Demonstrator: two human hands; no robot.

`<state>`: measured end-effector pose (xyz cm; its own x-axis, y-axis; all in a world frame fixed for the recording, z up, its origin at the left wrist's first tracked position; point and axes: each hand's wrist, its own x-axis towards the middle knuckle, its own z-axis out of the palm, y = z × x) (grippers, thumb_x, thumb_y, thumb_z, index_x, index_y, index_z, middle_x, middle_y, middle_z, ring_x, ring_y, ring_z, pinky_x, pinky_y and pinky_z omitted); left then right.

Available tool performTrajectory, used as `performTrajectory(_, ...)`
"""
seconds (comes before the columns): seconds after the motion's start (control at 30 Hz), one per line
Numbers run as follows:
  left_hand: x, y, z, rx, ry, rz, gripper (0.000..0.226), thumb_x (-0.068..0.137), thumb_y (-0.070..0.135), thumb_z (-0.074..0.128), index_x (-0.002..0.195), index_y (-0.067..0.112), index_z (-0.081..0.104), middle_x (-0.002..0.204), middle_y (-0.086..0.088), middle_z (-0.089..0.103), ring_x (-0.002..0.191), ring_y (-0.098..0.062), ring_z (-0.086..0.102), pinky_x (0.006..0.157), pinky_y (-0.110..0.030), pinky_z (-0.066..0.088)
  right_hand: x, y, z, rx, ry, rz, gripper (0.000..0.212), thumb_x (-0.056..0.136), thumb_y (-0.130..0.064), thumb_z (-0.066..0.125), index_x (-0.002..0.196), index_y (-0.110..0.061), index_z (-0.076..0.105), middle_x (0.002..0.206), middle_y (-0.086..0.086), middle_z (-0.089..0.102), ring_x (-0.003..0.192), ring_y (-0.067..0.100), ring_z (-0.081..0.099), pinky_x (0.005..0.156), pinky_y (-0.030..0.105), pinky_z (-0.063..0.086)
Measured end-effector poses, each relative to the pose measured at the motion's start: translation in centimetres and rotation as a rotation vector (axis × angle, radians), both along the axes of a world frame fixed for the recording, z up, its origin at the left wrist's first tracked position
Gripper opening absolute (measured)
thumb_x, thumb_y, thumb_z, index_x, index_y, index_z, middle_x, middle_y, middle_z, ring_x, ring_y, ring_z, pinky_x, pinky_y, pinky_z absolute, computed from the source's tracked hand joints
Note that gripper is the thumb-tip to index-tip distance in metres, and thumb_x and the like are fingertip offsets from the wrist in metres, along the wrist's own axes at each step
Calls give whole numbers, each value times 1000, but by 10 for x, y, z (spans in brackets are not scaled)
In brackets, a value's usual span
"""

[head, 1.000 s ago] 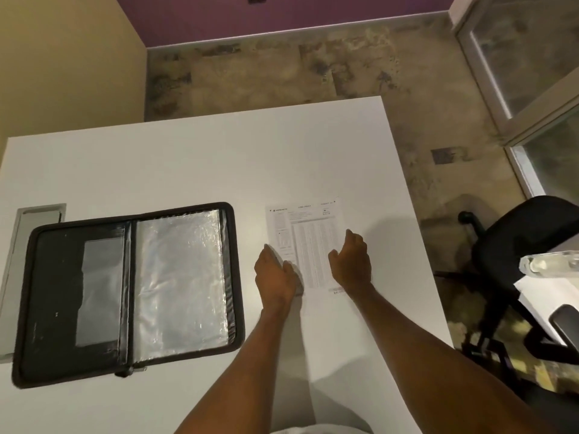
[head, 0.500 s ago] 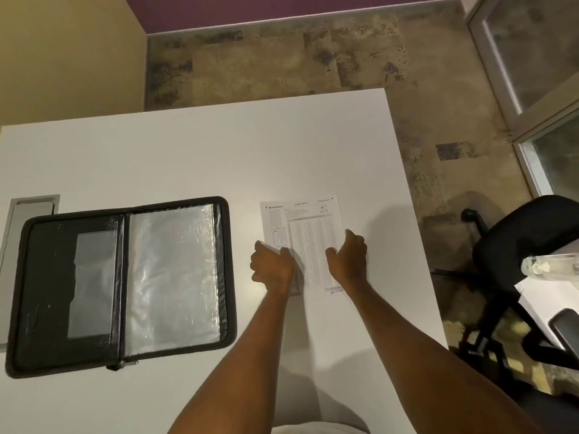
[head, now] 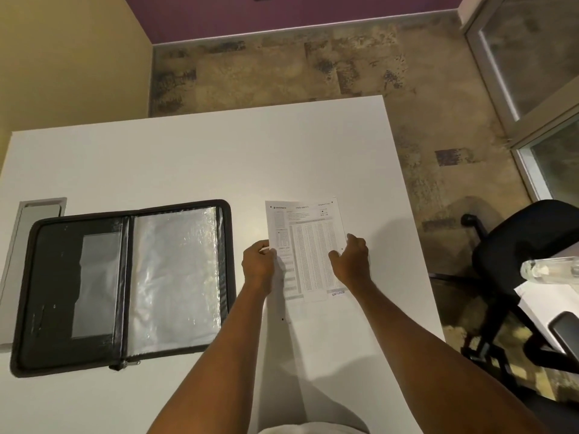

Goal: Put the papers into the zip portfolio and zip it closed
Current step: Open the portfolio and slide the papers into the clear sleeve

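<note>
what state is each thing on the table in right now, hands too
black zip portfolio: unzipped, lying open flat, clear sleeves showing
white printed papers: outside the portfolio, to its right, held at both side edges
left hand: fingers closed on the papers' left edge
right hand: fingers closed on the papers' right edge

White table (head: 194, 158), mottled floor (head: 297, 70), purple wall (head: 297, 10), black chair (head: 529, 264)

One head-worn wide-angle camera is looking forward and steeply down — taking in the white table (head: 188, 158) close below, and the floor (head: 313, 67) stretching beyond its far edge.
</note>
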<state>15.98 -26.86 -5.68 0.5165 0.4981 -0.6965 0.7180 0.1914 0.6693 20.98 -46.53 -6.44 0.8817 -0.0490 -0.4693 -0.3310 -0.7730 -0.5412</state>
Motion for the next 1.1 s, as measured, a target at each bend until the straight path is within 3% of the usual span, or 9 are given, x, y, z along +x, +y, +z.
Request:
performTrajectory(0.1, -9, 13, 5, -128, -57, -7, 23, 98, 0, 67, 119, 8, 74, 108, -16, 79, 90, -29, 72, 81, -40, 58, 1, -10, 2, 74, 12, -3, 64, 94, -16, 68, 149, 4, 43, 142, 25, 51, 132, 39, 51, 112, 48, 43)
performTrajectory(0.2, -18, 31, 12, -181, -130, -62, 28, 98, 4, 69, 125, 7, 73, 110, -15, 80, 97, -30, 75, 85, -42, 61, 4, -22, 13, 284, 67, -100, 70, 94, -24, 74, 152, -4, 41, 146, 16, 52, 132, 31, 55, 112, 46, 46)
performTrajectory(0.33, -31, 51, 28, -246, -185, -123, 32, 98, 5, 69, 129, 6, 71, 122, -22, 75, 105, -34, 72, 92, -46, 58, 6, -30, 37, 810, 235, -152, 40, 96, -19, 74, 130, -32, 60, 134, 3, 71, 111, 13, 74, 87, 27, 62)
performTrajectory(0.4, -37, 58, 37, -260, -212, -146, 32, 98, 6, 69, 130, 7, 71, 124, -22, 74, 105, -35, 72, 90, -44, 60, 5, -32, 44, 893, 312, -67, 36, 98, -21, 71, 133, -28, 64, 132, 0, 72, 117, 17, 72, 96, 34, 61)
performTrajectory(0.53, -47, 74, 53, -285, -250, -174, 29, 100, 7, 66, 129, 9, 72, 123, -18, 76, 122, -47, 66, 109, -63, 48, -1, -36, 49, 963, 429, -47, 36, 98, -23, 70, 134, -27, 65, 134, 1, 71, 122, 21, 70, 100, 38, 59)
performTrajectory(0.63, -54, 79, 59, -314, -284, -207, 28, 101, 6, 65, 128, 11, 72, 123, -17, 76, 125, -48, 64, 110, -64, 48, -10, -35, 52, 1022, 481, -14, 41, 97, -22, 71, 136, -25, 63, 137, 2, 69, 126, 23, 67, 98, 36, 59)
performTrajectory(0.8, -59, 79, 67, -353, -343, -253, 31, 100, 10, 67, 131, 12, 69, 130, -16, 73, 130, -47, 61, 115, -64, 43, -25, -25, 61, 1035, 372, -64, 44, 100, -9, 64, 144, -7, 57, 142, 10, 65, 132, 29, 62, 117, 52, 43)
performTrajectory(0.97, -55, 68, 75, -502, -412, -334, 45, 94, 15, 78, 138, 13, 67, 142, -13, 67, 133, -35, 63, 113, -54, 49, -34, -18, 80, 953, 253, -32, 37, 101, -14, 65, 138, -11, 63, 132, 5, 72, 121, 24, 70, 104, 44, 55)
performTrajectory(1.1, -53, 51, 75, -366, -457, -257, 36, 92, 14, 77, 127, 19, 73, 130, -12, 74, 121, -31, 71, 109, -53, 52, -42, -6, 87, 913, 134, -101, 31, 101, -17, 65, 131, -12, 69, 122, 3, 76, 111, 19, 74, 93, 32, 60)
